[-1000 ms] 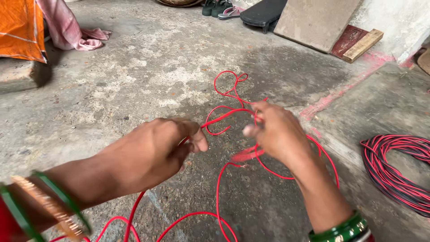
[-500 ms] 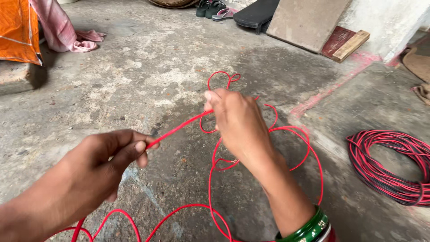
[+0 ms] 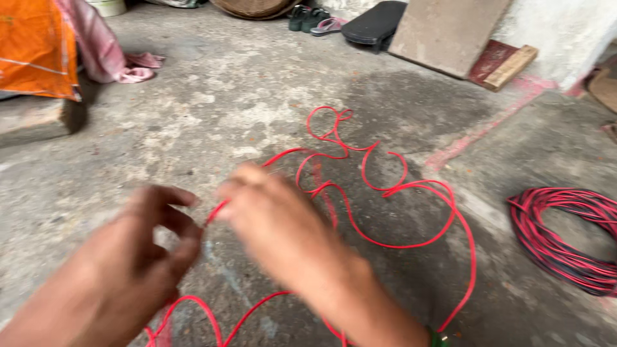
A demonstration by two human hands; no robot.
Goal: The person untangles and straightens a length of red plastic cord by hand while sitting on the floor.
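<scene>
While both hands meet low in the scene, the left hand point(image 3: 138, 257) pinches the red wire point(image 3: 411, 241), fingers curled | right hand point(image 3: 279, 225) blurred, grip unclear | wire loops right and far over the concrete floor point(image 3: 225, 109) | red-black coil point(image 3: 569, 234) far right.

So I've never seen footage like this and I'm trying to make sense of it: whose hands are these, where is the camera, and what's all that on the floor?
The camera sits on a person's head and looks down at their own two bare hands. The left hand and right hand are close together, both pinching a thin red wire that loops loosely across the concrete floor. The hands are blurred, so the exact grip is unclear. To the right lies a separate coil of red and black wire. Further back are an orange sack, a pink cloth, sandals and a leaning board.
</scene>
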